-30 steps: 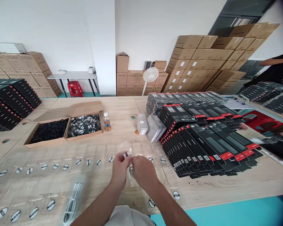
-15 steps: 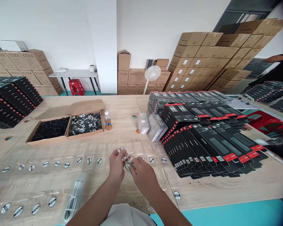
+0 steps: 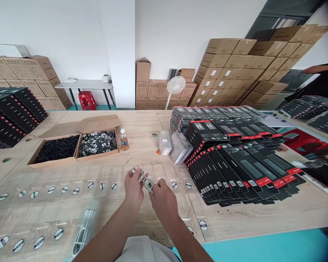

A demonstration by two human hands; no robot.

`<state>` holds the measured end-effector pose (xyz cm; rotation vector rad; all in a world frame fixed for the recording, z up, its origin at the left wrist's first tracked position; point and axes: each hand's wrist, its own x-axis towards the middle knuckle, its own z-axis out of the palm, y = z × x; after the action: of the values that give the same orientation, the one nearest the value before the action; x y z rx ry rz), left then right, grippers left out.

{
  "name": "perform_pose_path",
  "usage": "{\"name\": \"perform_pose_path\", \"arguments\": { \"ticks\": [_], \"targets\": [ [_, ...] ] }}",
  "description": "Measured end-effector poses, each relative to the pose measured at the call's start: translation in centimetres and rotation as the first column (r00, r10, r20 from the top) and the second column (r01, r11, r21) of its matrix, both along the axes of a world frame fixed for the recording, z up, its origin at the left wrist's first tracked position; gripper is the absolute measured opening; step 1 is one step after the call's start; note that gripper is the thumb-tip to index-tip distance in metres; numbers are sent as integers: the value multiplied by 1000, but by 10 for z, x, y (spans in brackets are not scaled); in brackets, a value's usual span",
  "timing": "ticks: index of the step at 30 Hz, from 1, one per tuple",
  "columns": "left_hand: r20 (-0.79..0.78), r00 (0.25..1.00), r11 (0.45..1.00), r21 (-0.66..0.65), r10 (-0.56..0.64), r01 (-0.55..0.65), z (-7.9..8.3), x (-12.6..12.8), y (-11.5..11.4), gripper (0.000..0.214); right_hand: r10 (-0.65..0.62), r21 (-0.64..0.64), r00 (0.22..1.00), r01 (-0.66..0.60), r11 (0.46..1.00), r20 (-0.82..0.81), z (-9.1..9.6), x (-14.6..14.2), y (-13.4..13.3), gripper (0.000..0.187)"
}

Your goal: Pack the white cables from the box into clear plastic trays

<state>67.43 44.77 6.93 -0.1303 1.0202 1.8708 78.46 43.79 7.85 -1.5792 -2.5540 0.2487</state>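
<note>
I read the head view as follows. Compared with the last view, the left hand (image 3: pixel 132 188) and right hand (image 3: pixel 164 201) have drawn slightly apart, and the short white cable (image 3: pixel 147 183) bunched between them now runs straighter from one to the other. The cable is held above the table, nearer to me than the water bottle (image 3: pixel 124 140) and to its right. The left hand is closed around the upper part of the cable, with one end showing above the fingers. The right fingertips (image 3: pixel 157 190) meet the lower part, but that grip is partly hidden, so I cannot tell whether it is closed.

Clear plastic trays (image 3: pixel 71 178) with round black-and-white stickers (image 3: pixel 102 186) lie nearer to me than the bottle, beneath both hands, and a bundle of white cables (image 3: pixel 84 229) lies farther toward me, left of it. Just left of the bottle is an open cardboard box (image 3: pixel 53 162) of black and patterned pieces. To its right are clear packs (image 3: pixel 164 143), then stacked black boxes (image 3: pixel 235 171) with red bands. No object stands between the hands.
</note>
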Motion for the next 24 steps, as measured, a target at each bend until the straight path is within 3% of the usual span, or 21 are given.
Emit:
{"name": "perform_pose_path", "arguments": {
  "ticks": [4,10,12,15,17,20,24],
  "targets": [
    [-13,1000,999,-20,28,-29,-2,-7,-1,21,-10,-90,999,7,996,-31,5,-4,5,6],
    [51,999,999,30,14,-15,-10,-19,-4,20,112,-226,915,-212,951,-389,5,12,13,11],
    [76,997,999,41,1,-4,-11,-22,-3,18,56,-211,889,-168,963,-454,1,16,17,13],
    [112,993,998,57,-43,37,-11,-25,-2,15,-127,-278,780,-62,959,-613,-8,17,22,49],
    [137,987,995,71,-83,74,-10,-26,-1,15,-257,-465,662,-157,871,-704,-15,16,24,60],
    [148,981,991,66,-123,114,-10,-24,-1,15,-429,-655,541,-340,675,-724,-26,10,20,38],
    [117,986,992,19,-123,122,-11,-20,-4,18,-602,-735,464,-186,652,-651,-42,0,5,34]
  ]
}}
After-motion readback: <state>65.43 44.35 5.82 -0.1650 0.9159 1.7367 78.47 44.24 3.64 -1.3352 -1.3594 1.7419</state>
